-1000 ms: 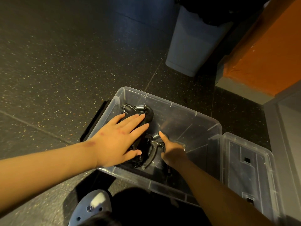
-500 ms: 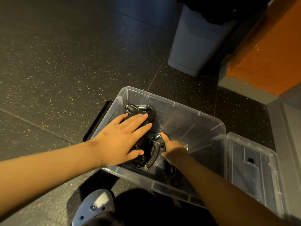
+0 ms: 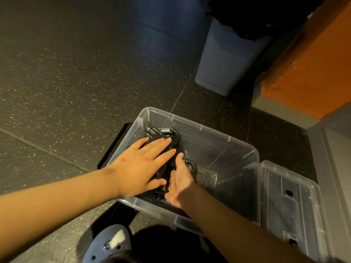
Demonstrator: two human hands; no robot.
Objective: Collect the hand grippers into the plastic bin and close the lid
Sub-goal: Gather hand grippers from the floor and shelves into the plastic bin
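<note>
A clear plastic bin (image 3: 209, 128) stands on the dark floor, and its clear lid (image 3: 290, 202) lies open at its right side. Black hand grippers with metal springs lie in the bin's left half: one (image 3: 163, 132) near the far wall, another (image 3: 190, 166) in the middle. My left hand (image 3: 140, 168) rests flat on the pile with straight fingers. My right hand (image 3: 180, 183) reaches into the bin beside it, thumb up. Its fingers curl down round the middle gripper's handles, which they mostly hide.
A grey waste bin (image 3: 226, 59) stands behind the plastic bin. An orange block (image 3: 307, 69) and a grey cabinet (image 3: 334, 149) are at the right. A flat black object (image 3: 115, 147) lies against the bin's left wall. My shoe (image 3: 108, 243) is at the bottom edge.
My right hand has slid left over the middle gripper, close against my left hand. My left hand stays flat on the pile.
</note>
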